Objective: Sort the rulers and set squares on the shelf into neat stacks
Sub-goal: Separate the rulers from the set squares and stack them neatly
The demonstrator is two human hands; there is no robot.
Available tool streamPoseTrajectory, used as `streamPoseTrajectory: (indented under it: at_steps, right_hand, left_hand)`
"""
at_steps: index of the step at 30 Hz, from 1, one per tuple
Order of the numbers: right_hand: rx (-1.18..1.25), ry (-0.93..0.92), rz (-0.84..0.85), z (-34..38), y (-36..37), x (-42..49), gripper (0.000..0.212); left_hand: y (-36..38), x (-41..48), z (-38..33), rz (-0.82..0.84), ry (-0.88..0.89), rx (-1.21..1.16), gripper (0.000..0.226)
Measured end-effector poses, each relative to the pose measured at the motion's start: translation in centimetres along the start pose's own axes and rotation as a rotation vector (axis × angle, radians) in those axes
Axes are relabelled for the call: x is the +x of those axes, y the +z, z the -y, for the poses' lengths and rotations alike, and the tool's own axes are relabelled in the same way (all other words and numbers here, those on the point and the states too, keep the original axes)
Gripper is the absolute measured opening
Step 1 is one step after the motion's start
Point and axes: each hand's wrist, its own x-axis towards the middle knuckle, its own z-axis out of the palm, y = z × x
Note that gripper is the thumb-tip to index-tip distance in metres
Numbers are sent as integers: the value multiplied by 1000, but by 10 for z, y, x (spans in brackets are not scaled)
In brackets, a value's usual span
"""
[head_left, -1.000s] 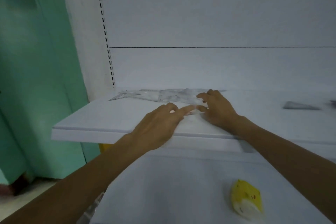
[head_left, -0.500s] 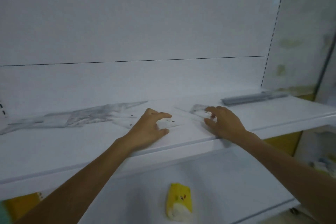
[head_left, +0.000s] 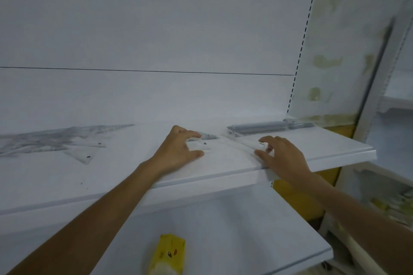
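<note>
Set square [head_left: 220, 144] rightward, nearer ruler stack [head_left: 259, 128]

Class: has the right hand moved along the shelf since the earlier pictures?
Yes. The right hand has shifted rightward, its fingertips now past the left end of the grey ruler stack.

The white shelf [head_left: 324, 149] carries a loose heap of set squares [head_left: 55, 140] at the left, one clear set square [head_left: 223, 148] in the middle near the front edge, and gray stacked rulers [head_left: 259, 128] at the back right.
</note>
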Motion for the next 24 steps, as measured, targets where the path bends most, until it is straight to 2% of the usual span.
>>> streamPoseTrajectory:
  at_steps: [7,12,20,24]
  right_hand:
    - [33,-32,-11,-7,13,25,36]
    - [5,-71,18,-7,21,48,34]
    - [65,-27,-39,-13,29,73,33]
    - [57,-84,-55,-15,33,88,34]
  left_hand:
    - [4,39,9,-1,-25,64,48]
    - [5,71,23,84,-62,87,53]
    - [21,95,42,142,-122,62,52]
    - [20,104,45,188,-135,94,52]
